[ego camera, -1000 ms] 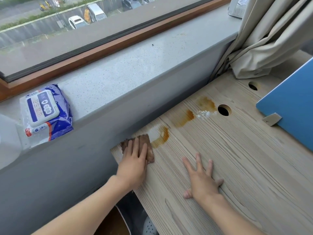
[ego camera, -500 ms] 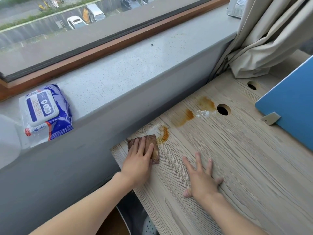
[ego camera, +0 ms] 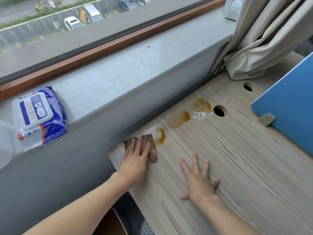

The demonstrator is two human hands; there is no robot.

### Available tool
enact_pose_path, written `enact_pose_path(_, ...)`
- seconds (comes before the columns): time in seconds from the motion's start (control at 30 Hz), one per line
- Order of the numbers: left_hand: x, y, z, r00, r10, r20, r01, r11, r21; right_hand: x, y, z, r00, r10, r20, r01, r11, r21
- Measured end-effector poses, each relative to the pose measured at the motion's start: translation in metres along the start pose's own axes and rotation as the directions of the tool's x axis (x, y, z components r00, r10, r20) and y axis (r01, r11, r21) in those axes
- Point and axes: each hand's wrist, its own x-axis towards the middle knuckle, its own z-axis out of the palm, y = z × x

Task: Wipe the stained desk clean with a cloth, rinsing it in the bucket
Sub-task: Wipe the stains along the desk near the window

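A pale wooden desk (ego camera: 237,167) runs along a grey window ledge. My left hand (ego camera: 135,161) presses a brown cloth (ego camera: 151,146) flat onto the desk's left corner, fingers straight. Just right of the cloth curls a brown stain (ego camera: 160,135). Two more brown stains (ego camera: 183,118) (ego camera: 203,103) and a patch of white powder (ego camera: 200,114) lie further along, near a round cable hole (ego camera: 219,111). My right hand (ego camera: 198,178) rests flat on the desk with fingers spread, holding nothing. No bucket is in view.
A blue pack of wet wipes (ego camera: 39,116) lies on the grey ledge (ego camera: 118,78) at left. A blue divider panel (ego camera: 291,106) stands at the desk's right. A beige curtain (ego camera: 264,39) hangs over the far corner, by a second cable hole (ego camera: 248,87).
My left hand has slid the cloth a little to the right, towards the nearest brown stain. The right hand has stayed where it was.
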Motion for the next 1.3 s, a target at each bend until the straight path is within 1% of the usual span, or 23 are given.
enact_pose_path(0.07, 0.019, -0.006, -0.005, 0.999, -0.049, -0.016, 0.048, 0.998, -0.035, 0.0, 0.0, -0.001, 1.0, 0.002, 0.011, -0.002, 1.0, 0.001)
enact_pose_path(0.13, 0.03, -0.003, -0.008, 0.995, -0.098, -0.003, 0.098, 0.994, -0.056, 0.001, 0.0, -0.001, 1.0, 0.001, 0.008, -0.001, 1.0, 0.0)
enact_pose_path(0.3, 0.018, -0.015, -0.005, 1.0, -0.024, -0.019, 0.024, 0.999, -0.031, 0.001, 0.001, 0.0, 1.0, -0.002, 0.013, 0.002, 1.0, 0.011)
enact_pose_path(0.4, 0.04, -0.021, -0.018, 0.997, -0.074, 0.002, 0.074, 0.995, -0.069, 0.001, 0.001, -0.001, 1.0, -0.007, 0.013, 0.007, 1.0, 0.005)
enact_pose_path(0.43, 0.043, -0.019, -0.018, 0.998, -0.07, -0.006, 0.069, 0.993, -0.092, 0.001, 0.001, -0.002, 1.0, -0.006, 0.009, 0.006, 1.0, 0.003)
enact_pose_path(0.5, 0.028, -0.013, -0.008, 1.0, -0.01, -0.021, 0.008, 0.995, -0.104, 0.0, 0.002, -0.001, 1.0, -0.004, 0.014, 0.004, 1.0, 0.003)
enact_pose_path(0.57, 0.005, -0.01, 0.006, 0.994, 0.097, -0.057, -0.099, 0.995, -0.032, 0.002, 0.003, -0.002, 1.0, 0.001, 0.012, -0.001, 1.0, 0.001)
enact_pose_path(0.6, -0.002, -0.01, 0.008, 0.988, 0.128, -0.081, -0.13, 0.991, -0.017, 0.002, 0.002, -0.002, 1.0, 0.006, 0.015, -0.006, 1.0, 0.001)
enact_pose_path(0.67, 0.002, -0.011, 0.004, 0.989, 0.112, -0.092, -0.116, 0.992, -0.042, 0.002, 0.001, -0.002, 1.0, 0.007, 0.015, -0.007, 1.0, 0.004)
enact_pose_path(0.77, 0.006, 0.003, -0.002, 0.998, 0.017, -0.064, -0.025, 0.992, -0.124, 0.002, 0.0, -0.002, 1.0, 0.009, 0.015, -0.009, 1.0, 0.005)
enact_pose_path(0.8, 0.001, 0.01, 0.002, 0.997, 0.036, -0.07, -0.045, 0.991, -0.126, 0.001, 0.0, -0.002, 1.0, 0.009, 0.017, -0.009, 1.0, 0.005)
enact_pose_path(0.9, -0.016, 0.013, 0.011, 0.984, 0.165, -0.062, -0.167, 0.985, -0.03, 0.001, 0.001, -0.002, 1.0, 0.001, 0.009, -0.001, 1.0, 0.009)
enact_pose_path(0.97, -0.009, 0.006, 0.008, 0.977, 0.194, -0.087, -0.196, 0.981, -0.01, 0.001, 0.001, -0.002, 1.0, 0.002, 0.011, -0.002, 1.0, 0.011)
enact_pose_path(1.03, 0.009, 0.006, -0.004, 0.994, 0.091, -0.052, -0.095, 0.993, -0.073, 0.001, 0.0, -0.002, 1.0, 0.002, 0.016, -0.002, 1.0, 0.01)
enact_pose_path(1.07, 0.014, 0.01, -0.009, 0.998, 0.048, -0.036, -0.051, 0.997, -0.065, 0.002, 0.0, -0.002, 1.0, 0.006, 0.015, -0.007, 1.0, 0.011)
enact_pose_path(1.13, 0.013, 0.022, -0.01, 0.999, 0.043, -0.014, -0.043, 0.998, -0.037, 0.001, 0.001, -0.003, 1.0, 0.018, 0.019, -0.018, 1.0, 0.005)
enact_pose_path(1.23, 0.004, 0.013, -0.008, 0.995, 0.094, 0.018, -0.094, 0.996, 0.005, 0.003, 0.0, -0.002, 1.0, 0.009, 0.02, -0.009, 1.0, 0.008)
enact_pose_path(1.3, 0.019, 0.005, -0.011, 0.998, 0.056, -0.01, -0.056, 0.998, -0.032, 0.003, 0.0, -0.001, 1.0, 0.01, 0.017, -0.01, 1.0, 0.006)
